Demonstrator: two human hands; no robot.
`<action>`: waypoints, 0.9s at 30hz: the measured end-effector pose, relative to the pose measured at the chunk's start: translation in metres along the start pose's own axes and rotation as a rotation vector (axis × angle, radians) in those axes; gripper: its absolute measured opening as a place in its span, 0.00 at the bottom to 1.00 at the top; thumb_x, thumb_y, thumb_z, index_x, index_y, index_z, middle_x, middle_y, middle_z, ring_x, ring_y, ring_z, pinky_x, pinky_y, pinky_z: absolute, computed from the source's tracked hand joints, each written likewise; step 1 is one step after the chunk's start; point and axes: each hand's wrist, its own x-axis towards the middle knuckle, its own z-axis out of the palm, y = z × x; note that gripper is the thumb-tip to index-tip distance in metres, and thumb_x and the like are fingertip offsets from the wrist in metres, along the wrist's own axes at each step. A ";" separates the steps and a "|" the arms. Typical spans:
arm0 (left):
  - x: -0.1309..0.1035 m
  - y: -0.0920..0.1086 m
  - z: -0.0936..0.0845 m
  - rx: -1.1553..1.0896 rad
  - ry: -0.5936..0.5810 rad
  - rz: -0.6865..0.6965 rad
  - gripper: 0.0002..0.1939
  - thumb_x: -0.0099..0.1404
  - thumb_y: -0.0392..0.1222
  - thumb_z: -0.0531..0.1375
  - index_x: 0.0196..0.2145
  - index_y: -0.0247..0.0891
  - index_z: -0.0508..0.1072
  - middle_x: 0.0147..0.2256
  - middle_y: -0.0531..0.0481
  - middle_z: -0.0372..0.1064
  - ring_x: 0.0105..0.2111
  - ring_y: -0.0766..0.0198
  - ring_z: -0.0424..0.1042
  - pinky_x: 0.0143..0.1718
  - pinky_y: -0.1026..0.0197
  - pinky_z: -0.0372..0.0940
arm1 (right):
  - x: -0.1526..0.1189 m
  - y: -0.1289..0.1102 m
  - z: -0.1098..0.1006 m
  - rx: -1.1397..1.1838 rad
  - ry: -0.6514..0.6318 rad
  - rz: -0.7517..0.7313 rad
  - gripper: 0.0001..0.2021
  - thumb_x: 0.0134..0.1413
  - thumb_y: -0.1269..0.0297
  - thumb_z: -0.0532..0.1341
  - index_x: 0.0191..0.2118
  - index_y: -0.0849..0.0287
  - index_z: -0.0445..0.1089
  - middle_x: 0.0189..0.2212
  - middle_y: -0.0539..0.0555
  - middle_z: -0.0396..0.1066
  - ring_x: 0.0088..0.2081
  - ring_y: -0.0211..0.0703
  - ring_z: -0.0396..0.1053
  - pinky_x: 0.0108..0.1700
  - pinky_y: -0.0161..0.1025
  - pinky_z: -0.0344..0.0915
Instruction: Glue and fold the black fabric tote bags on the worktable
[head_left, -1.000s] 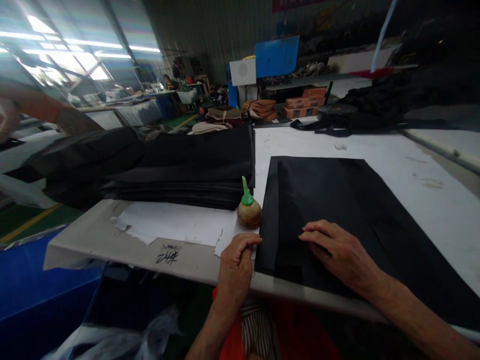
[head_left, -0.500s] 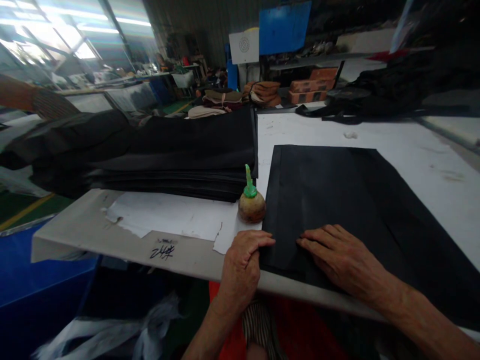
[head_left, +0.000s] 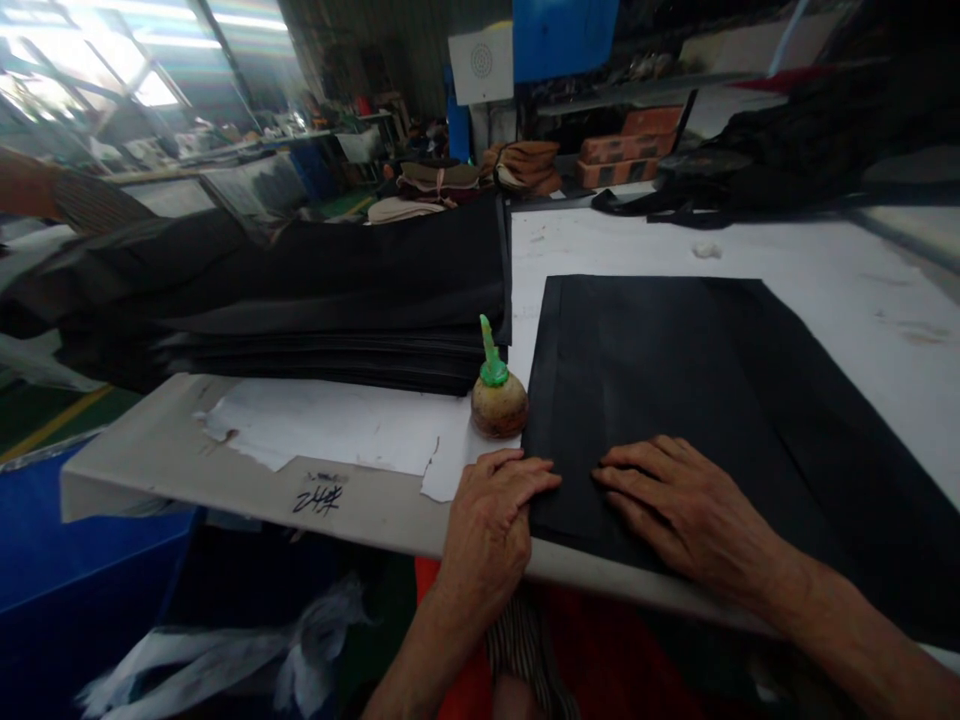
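A large black fabric sheet (head_left: 660,370) lies flat at the table's front edge. My left hand (head_left: 495,505) rests at the sheet's lower left corner, fingers stretched out over its edge. To the right of it, my right hand (head_left: 682,500) lies on the sheet with fingers extended and fingertips pointing left. Neither hand grips anything that I can see. Just beyond my left hand stands a round, brownish squeeze bottle (head_left: 499,408) with a green nozzle, close beside the sheet's left edge.
A thick stack of black fabric pieces (head_left: 360,290) covers the table's left side, where another person's sleeve (head_left: 101,203) and arm show. Folded brown cloth (head_left: 521,167) and reddish blocks (head_left: 626,150) sit at the back. White paper (head_left: 337,425) covers part of the tabletop.
My left hand has moved slightly right onto the sheet, its fingers flatter and more stretched. My right hand stays nearly in place. The view has shifted a little.
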 end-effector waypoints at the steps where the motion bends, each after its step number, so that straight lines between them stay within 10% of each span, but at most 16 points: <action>1: 0.000 0.000 0.000 -0.004 0.000 0.002 0.22 0.57 0.24 0.49 0.40 0.42 0.75 0.43 0.52 0.74 0.48 0.59 0.65 0.49 0.50 0.62 | 0.001 -0.001 0.000 0.012 -0.003 0.022 0.12 0.61 0.64 0.53 0.45 0.56 0.70 0.41 0.56 0.70 0.39 0.46 0.65 0.41 0.45 0.61; 27: 0.006 0.002 0.000 0.103 -0.077 -0.001 0.11 0.60 0.37 0.61 0.41 0.47 0.73 0.44 0.53 0.70 0.46 0.57 0.63 0.46 0.51 0.58 | 0.005 -0.001 -0.001 0.207 -0.041 0.223 0.08 0.55 0.61 0.61 0.42 0.53 0.69 0.41 0.53 0.67 0.41 0.46 0.63 0.42 0.45 0.58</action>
